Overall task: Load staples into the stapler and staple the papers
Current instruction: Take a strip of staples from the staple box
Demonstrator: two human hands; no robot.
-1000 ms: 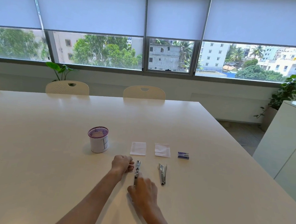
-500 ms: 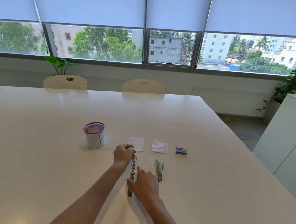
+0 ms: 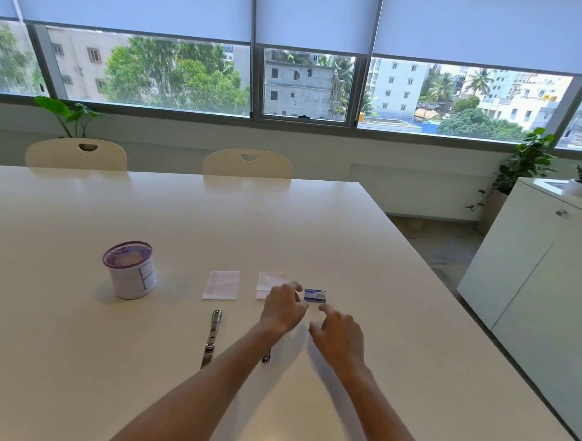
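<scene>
Stapler (image 3: 212, 336) lies opened at frame centre, unloaded; papers (image 3: 221, 285) unstapled. Left hand (image 3: 283, 308) and right hand (image 3: 337, 335), both empty with loose fingers, near staple box (image 3: 315, 295).

Opened metal stapler (image 3: 211, 337) flat on table, small blue staple box (image 3: 315, 295) beyond, two white papers (image 3: 221, 285)

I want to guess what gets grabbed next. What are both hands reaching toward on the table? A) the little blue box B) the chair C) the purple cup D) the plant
A: the left hand and the right hand are both right next to the little blue box on the white table, far from the purple cup; neither hand holds anything yet.
</scene>
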